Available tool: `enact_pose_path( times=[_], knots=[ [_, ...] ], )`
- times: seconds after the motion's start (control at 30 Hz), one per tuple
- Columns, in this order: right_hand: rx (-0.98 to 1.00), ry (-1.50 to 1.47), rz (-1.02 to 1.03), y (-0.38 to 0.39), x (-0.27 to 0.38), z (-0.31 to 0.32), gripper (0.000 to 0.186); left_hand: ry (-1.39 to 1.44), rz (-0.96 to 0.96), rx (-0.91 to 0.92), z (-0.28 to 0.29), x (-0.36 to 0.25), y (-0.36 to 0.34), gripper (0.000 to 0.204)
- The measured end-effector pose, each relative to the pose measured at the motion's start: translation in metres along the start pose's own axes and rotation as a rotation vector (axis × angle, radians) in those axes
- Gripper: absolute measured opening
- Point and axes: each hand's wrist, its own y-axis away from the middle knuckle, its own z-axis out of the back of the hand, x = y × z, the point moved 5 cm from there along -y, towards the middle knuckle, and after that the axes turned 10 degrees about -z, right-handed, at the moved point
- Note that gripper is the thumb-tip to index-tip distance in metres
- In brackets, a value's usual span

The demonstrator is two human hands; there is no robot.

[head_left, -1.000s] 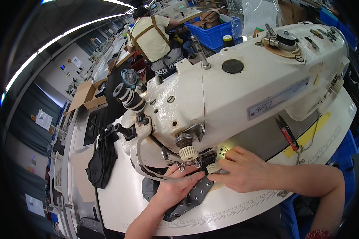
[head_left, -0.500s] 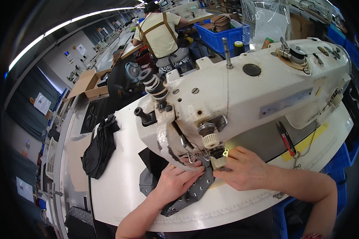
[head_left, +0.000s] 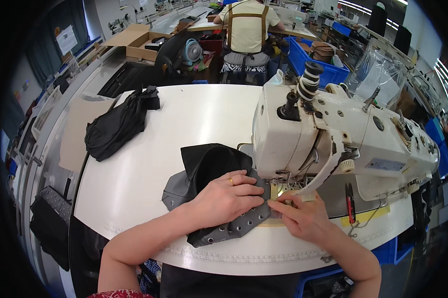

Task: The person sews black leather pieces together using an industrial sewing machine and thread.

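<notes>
Resting left hand (head_left: pixel 225 198): fingers nearly flat on gray eyeletted fabric (head_left: pixel 238 229).
Right hand (head_left: pixel 303 212): fingers bent at its edge, hold unclear.
Sewing machine (head_left: pixel 288 141): just beyond them.

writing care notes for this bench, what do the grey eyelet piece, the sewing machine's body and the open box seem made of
Grey eyelet piece: perhaps coated fabric or leather-like sheet, smooth and fairly matte; its shiny rings look metal.
Sewing machine's body: probably painted metal, glossy white, with dark worn patches.
Open box: most likely cardboard, plain matte brown with stiff folded flaps.
</notes>
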Motion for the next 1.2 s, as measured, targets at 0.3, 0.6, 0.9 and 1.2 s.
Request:
enact_pose_path(
  times=[0.3, 0.6, 0.9, 1.2],
  knots=[
    [0.048, 0.162, -0.034, 0.003, -0.007, -0.005, 0.047, 0.009, 0.012, -0.004, 0.0, 0.009, -0.005, 0.023],
    [-0.04, 0.26, -0.02, -0.005, -0.009, -0.007, 0.047, -0.021, -0.003, -0.009, 0.0, 0.023, -0.01, 0.021],
    [-0.02, 0.268, -0.087, -0.004, -0.007, -0.015, 0.047, -0.025, -0.011, -0.028, 0.002, 0.03, -0.01, 0.02],
    [-0.033, 0.186, -0.047, -0.009, -0.006, -0.006, 0.041, -0.083, 0.001, -0.015, -0.001, 0.035, -0.012, 0.022]
  ],
)
